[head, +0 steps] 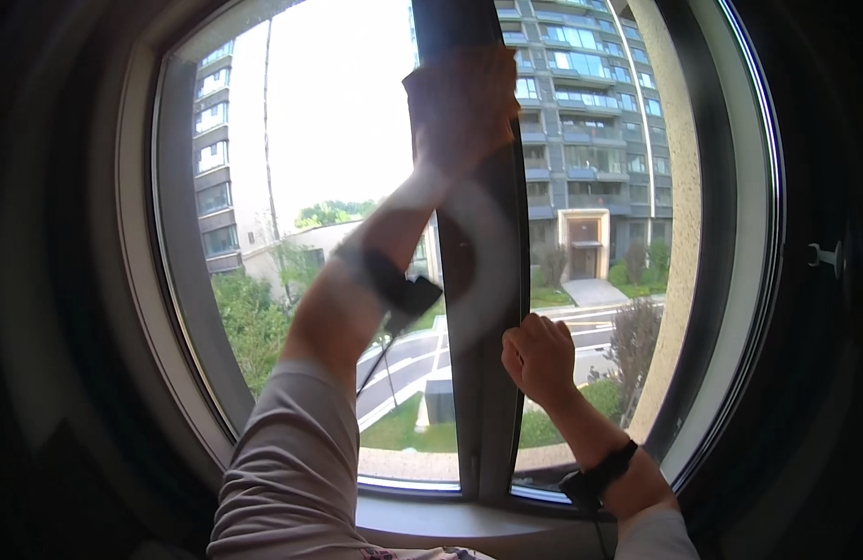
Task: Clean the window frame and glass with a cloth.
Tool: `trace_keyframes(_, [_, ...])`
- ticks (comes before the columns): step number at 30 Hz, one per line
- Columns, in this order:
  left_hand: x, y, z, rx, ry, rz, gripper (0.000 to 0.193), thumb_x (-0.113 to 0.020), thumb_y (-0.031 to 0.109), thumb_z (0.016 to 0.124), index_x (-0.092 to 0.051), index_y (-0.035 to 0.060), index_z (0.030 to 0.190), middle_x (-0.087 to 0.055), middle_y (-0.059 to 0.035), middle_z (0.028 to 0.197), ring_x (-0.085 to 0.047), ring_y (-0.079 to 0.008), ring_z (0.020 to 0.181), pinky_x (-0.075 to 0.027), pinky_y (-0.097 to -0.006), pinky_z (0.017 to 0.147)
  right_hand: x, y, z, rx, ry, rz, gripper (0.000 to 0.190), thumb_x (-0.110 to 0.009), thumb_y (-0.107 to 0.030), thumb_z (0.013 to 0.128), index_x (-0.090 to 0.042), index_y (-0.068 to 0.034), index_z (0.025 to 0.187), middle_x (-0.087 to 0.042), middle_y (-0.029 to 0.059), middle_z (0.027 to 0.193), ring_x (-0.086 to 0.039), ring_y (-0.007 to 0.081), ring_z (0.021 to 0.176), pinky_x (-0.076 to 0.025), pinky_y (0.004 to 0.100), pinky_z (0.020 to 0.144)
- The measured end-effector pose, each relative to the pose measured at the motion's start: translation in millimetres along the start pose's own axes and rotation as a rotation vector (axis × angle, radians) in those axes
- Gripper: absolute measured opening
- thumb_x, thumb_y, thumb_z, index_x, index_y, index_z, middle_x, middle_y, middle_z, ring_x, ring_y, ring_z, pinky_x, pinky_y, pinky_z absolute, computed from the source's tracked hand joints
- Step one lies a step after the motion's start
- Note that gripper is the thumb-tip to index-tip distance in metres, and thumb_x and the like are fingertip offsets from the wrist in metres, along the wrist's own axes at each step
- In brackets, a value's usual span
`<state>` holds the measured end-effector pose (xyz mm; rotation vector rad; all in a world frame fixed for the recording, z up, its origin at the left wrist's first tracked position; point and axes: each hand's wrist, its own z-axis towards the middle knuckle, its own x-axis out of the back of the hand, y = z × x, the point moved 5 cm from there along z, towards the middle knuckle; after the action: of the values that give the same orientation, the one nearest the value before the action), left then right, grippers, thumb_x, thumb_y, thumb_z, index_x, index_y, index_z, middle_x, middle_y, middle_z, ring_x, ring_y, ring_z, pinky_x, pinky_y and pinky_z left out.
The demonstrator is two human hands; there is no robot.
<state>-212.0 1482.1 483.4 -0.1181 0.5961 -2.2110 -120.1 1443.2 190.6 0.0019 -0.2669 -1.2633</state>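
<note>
My left hand [454, 143] is raised high against the dark window mullion [482, 420], blurred. It presses what looks like a brownish cloth [463, 80] flat on the mullion; the cloth's corners stick out at both sides and its fingers' outline is hard to make out. Lower down, my right hand [541, 357] is curled beside the mullion's right edge, in front of the right window pane [550, 280]. Whether its fingers grip the frame edge cannot be told. Black straps with small boxes and cables sit on both forearms.
The large left window pane [333, 140] lies behind my left arm. A pale windowsill [431, 518] runs along the bottom. On the dark right side is a light-coloured window handle or hook [827, 257]. Buildings, a road and shrubs are outside.
</note>
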Motion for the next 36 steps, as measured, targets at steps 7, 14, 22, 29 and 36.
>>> trace_keyframes(7, [-33, -52, 98, -0.058, 0.079, 0.371, 0.035, -0.072, 0.029, 0.077, -0.061, 0.0165, 0.108, -0.066, -0.0114, 0.114, -0.067, -0.0341, 0.093, -0.054, -0.0449, 0.069, 1, 7, 19, 0.044, 0.079, 0.092, 0.023, -0.07, -0.007, 0.073, -0.066, -0.015, 0.094, -0.054, 0.0046, 0.09, -0.057, 0.0249, 0.078, -0.049, 0.0383, 0.071])
trace_keyframes(14, [-21, 34, -24, -0.167, 0.131, 0.355, 0.067, -0.064, 0.032, 0.078, -0.048, 0.0106, 0.14, -0.05, -0.0096, 0.137, -0.049, -0.031, 0.115, -0.036, -0.0507, 0.096, 1, 11, 47, 0.024, 0.084, 0.006, 0.062, -0.07, -0.011, 0.077, -0.053, -0.009, 0.137, -0.043, 0.0195, 0.144, -0.042, 0.0386, 0.136, -0.036, 0.0502, 0.113])
trace_keyframes(22, [-17, 19, -4, -0.203, 0.061, 0.144, 0.047, -0.062, 0.021, 0.081, -0.057, 0.0079, 0.127, -0.057, -0.0093, 0.124, -0.052, -0.0295, 0.115, -0.035, -0.0517, 0.099, -17, -1, 51, 0.01, 0.023, 0.026, 0.066, -0.061, -0.015, 0.085, -0.042, -0.007, 0.147, -0.033, 0.0207, 0.156, -0.032, 0.0394, 0.145, -0.028, 0.05, 0.118])
trace_keyframes(29, [-66, -82, 138, -0.319, 0.186, 0.364, 0.055, -0.065, 0.03, 0.084, -0.056, 0.0106, 0.135, -0.053, -0.0073, 0.143, -0.053, -0.0335, 0.122, -0.046, -0.05, 0.097, -20, -1, 47, 0.084, 0.058, 0.062, 0.055, -0.063, -0.014, 0.082, -0.056, -0.014, 0.136, -0.044, 0.0203, 0.147, -0.041, 0.0418, 0.138, -0.036, 0.0529, 0.114])
trace_keyframes(36, [-81, -188, 235, 0.195, 0.168, 0.48, 0.075, -0.055, 0.05, 0.092, -0.034, 0.0092, 0.152, -0.04, -0.0201, 0.152, -0.039, -0.0374, 0.139, -0.032, -0.0536, 0.112, -20, -14, 25, 0.134, 0.103, 0.017, 0.041, -0.061, -0.017, 0.083, -0.066, -0.015, 0.124, -0.048, 0.0174, 0.145, -0.041, 0.0394, 0.139, -0.034, 0.0503, 0.115])
